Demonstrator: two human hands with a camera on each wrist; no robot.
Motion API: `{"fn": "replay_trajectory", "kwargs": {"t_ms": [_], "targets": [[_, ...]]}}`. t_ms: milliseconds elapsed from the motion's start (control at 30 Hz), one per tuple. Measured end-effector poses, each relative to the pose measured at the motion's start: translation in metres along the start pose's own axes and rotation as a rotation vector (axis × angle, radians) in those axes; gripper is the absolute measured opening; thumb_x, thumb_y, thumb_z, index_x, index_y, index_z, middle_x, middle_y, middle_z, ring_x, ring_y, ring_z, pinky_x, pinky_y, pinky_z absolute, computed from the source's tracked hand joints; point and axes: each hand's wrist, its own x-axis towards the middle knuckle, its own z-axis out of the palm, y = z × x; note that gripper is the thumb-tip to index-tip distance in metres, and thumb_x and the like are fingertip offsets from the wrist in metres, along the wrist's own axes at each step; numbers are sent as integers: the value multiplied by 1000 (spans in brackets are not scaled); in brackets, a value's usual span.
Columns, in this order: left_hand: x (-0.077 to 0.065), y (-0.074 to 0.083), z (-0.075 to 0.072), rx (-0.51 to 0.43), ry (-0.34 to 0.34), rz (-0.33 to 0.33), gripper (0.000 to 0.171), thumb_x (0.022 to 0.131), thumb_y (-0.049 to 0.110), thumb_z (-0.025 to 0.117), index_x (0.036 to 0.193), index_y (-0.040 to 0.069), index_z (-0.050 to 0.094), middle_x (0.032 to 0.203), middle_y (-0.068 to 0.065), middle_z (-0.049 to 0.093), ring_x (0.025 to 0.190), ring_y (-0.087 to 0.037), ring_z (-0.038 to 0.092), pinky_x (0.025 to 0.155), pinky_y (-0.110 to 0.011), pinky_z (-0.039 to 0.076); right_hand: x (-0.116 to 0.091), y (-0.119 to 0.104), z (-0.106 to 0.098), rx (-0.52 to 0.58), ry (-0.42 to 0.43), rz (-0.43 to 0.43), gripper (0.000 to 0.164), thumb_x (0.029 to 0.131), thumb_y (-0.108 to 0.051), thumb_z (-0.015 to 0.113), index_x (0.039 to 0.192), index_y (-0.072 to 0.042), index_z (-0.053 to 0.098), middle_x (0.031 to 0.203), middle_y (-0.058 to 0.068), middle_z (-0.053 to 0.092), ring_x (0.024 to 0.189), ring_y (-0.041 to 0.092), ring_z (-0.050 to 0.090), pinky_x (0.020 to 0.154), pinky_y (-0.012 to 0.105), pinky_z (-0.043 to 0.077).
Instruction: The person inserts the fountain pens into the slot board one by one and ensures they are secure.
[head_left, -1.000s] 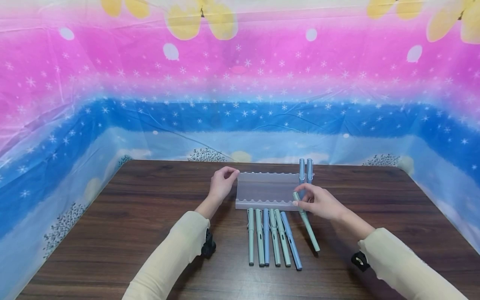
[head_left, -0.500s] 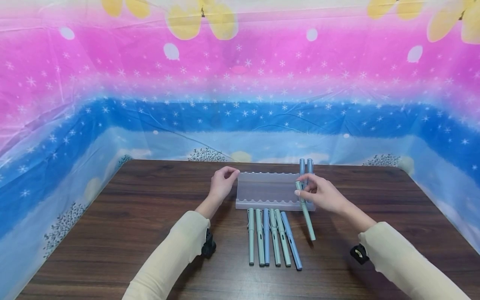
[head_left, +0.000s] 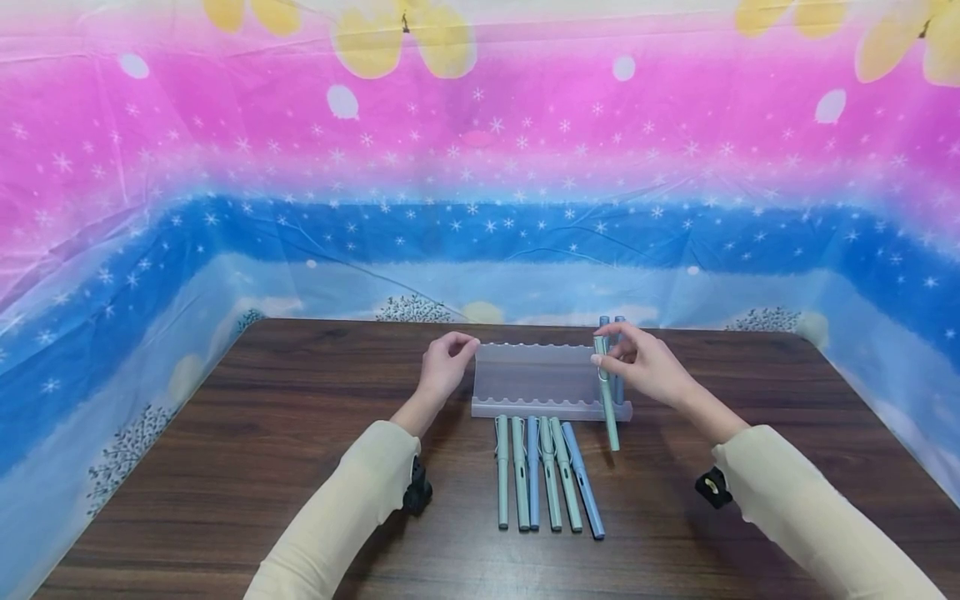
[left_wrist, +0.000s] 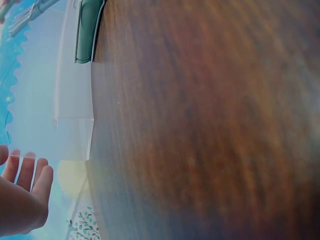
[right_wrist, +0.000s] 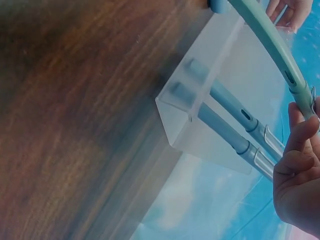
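Note:
A clear plastic pen rack (head_left: 534,375) with scalloped edges leans back on the table. My left hand (head_left: 442,368) pinches its upper left corner between thumb and fingers. My right hand (head_left: 651,371) pinches a light green pen (head_left: 611,421) by its cap; the pen tilts, cap up, in front of the rack's right end. Two blue pens (right_wrist: 232,106) stand in the rack's right-end slots, partly hidden by the right hand in the head view. Several green and blue pens, among them a green pen (head_left: 502,475) at the left end, lie side by side before the rack.
The dark wood-grain table (head_left: 300,483) extends around the rack. A patterned cloth backdrop (head_left: 480,233) hangs along the table's back and sides. Black wrist cameras, such as the right camera (head_left: 712,487), sit at both sleeve cuffs.
My right hand has lifted the green pen up and away from me, bringing it over the rack's front right end and more upright. The left hand has stayed at the rack's corner.

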Motion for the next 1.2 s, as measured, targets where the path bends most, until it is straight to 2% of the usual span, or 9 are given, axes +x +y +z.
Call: {"fn": "replay_trajectory", "kwargs": {"t_ms": [67, 300, 633, 833, 1033, 1200], "targets": [[0, 0, 0, 1, 2, 3, 19, 86, 20, 57, 93, 4, 64, 89, -7, 61, 82, -20, 54, 73, -33, 43, 2, 0, -2, 1, 6, -6, 41, 84, -31, 59, 118, -12, 47, 79, 3, 61, 67, 27, 55, 54, 34, 42], [0, 1, 0, 9, 6, 2, 19, 86, 20, 58, 93, 4, 64, 88, -7, 61, 81, -20, 54, 71, -33, 43, 8, -2, -8, 21, 11, -19, 41, 84, -28, 60, 119, -11, 46, 79, 6, 62, 56, 27, 53, 49, 38, 45], [0, 1, 0, 6, -3, -4, 20, 87, 20, 57, 94, 3, 63, 91, -7, 61, 84, -20, 54, 74, -33, 43, 15, -8, -15, 49, 22, -29, 44, 85, -26, 59, 123, -12, 43, 86, 8, 62, 65, 33, 57, 52, 40, 47], [1, 0, 0, 6, -5, -7, 20, 87, 21, 57, 94, 4, 63, 91, -7, 61, 83, -20, 54, 73, -33, 43, 18, -10, -17, 41, 58, -68, 44, 86, -21, 58, 126, -10, 41, 88, 13, 62, 67, 29, 58, 50, 38, 46], [0, 0, 0, 9, -3, 0, 20, 86, 21, 57, 94, 4, 64, 91, -6, 61, 84, -20, 54, 74, -33, 43, 20, -8, -16, 8, 104, -92, 42, 86, -23, 58, 124, -12, 43, 88, 11, 62, 54, 26, 53, 41, 32, 41], [0, 0, 0, 2, 1, 10, 19, 86, 20, 58, 93, 4, 64, 90, -7, 62, 83, -20, 54, 74, -34, 42, 21, -7, -13, -13, 164, -136, 39, 86, -22, 59, 121, -13, 45, 85, 8, 63, 52, 26, 53, 40, 31, 39]]}}
